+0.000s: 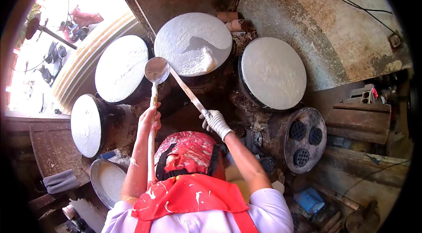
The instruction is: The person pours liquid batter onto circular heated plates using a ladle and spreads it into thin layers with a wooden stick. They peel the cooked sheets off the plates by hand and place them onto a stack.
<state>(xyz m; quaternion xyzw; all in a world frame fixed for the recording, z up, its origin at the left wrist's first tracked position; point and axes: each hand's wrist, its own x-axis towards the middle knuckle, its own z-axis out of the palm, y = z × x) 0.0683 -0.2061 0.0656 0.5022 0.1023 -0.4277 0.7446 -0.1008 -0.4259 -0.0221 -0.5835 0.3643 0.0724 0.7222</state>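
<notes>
The left hand (150,121), bare, is closed around a long white-smeared stick (153,94), whose lower end runs down past the wrist to the red apron (189,193). The right hand (215,123), in a pale glove, is wrapped round the lower part of a wooden handle (189,91) that slants up and to the left. Both shafts converge at a round metal bowl (157,70), just above the left hand and well up-left of the right; which shaft carries it I cannot tell. Between the forearms lies a dark gap that widens toward the person's body. The bowl sits right at the near-left edge of the rear vat (203,80) in this view, close to the rim of the upper-left vat (143,90), so little room shows between them and the bowl. A white layer (180,35) covers the rear vat, broken by a grey patch with a crumpled fold (207,61) beside it. The right vat (244,92) stands well apart from the gloved hand, with more space on that side. Farther out are the lower-left vat (110,121), a shallow basin (94,178) beside the left forearm, and a round stove (317,149) with three perforated briquettes.
</notes>
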